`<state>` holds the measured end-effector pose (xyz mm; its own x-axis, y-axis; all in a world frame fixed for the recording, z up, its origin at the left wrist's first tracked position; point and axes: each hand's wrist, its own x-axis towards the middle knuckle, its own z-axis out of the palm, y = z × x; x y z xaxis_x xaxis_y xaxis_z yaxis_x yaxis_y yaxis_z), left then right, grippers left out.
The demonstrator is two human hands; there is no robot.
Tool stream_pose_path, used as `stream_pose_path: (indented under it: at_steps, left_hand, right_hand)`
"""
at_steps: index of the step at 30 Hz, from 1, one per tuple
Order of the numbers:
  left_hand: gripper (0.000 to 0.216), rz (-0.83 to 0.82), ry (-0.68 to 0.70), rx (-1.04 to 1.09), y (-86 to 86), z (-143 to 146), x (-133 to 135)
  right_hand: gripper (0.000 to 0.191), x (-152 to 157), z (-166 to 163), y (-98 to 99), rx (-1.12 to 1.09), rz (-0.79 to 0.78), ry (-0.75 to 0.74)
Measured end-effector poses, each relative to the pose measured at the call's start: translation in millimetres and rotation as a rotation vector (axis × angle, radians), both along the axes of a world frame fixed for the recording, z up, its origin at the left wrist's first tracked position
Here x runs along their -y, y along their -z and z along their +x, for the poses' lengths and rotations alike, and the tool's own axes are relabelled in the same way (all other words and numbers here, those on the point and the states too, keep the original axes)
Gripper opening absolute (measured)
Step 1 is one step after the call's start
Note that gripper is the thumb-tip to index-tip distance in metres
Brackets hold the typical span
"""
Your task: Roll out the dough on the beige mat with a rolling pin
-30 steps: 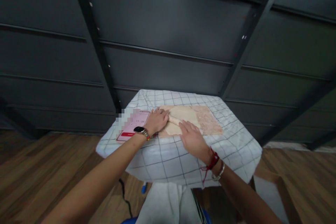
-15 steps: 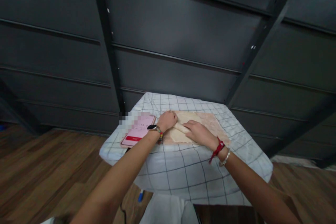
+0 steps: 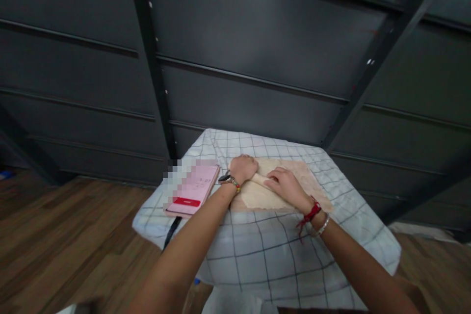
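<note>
A beige cloth (image 3: 265, 196) lies on a white checked cover (image 3: 265, 245) over a small table. Part of the cloth is rolled up between my hands. My left hand (image 3: 243, 168) is curled over the left end of the roll, with a dark watch and beaded band at its wrist. My right hand (image 3: 285, 182) rests on the roll's right part, fingers bent over it, with a red thread and a silver bangle at the wrist.
A pink phone (image 3: 193, 190) with a red bar on its screen lies at the left of the cover. A dark cable (image 3: 170, 233) hangs below it. Dark metal panels (image 3: 257, 49) rise behind the table. Wooden floor (image 3: 66, 235) lies around it.
Both hands have moved a little away from me along the cloth, and the rolled part has grown. The camera has shifted, so the table sits slightly lower and to the right.
</note>
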<state>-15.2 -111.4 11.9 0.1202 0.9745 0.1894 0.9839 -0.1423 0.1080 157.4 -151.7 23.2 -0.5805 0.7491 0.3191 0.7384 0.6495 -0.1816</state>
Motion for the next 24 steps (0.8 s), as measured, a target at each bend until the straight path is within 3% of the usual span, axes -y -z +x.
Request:
stream_pose_path:
  at_steps: [9, 16, 24]
  left_hand:
    - [0.045, -0.001, -0.054, 0.044, -0.8, 3.1, 1.9]
    - [0.045, -0.005, -0.058, 0.048, -1.6, 2.9, 3.4]
    - [0.045, -0.014, -0.068, 0.023, -5.3, 3.3, 6.4]
  right_hand:
    - [0.029, 6.1, -3.5, -4.6, 0.196, 0.091, 0.014]
    - [0.027, -16.5, 4.2, 3.2, -0.008, 0.016, -0.019]
    - [0.021, -36.0, 10.8, -8.6, -0.221, -0.197, -0.037]
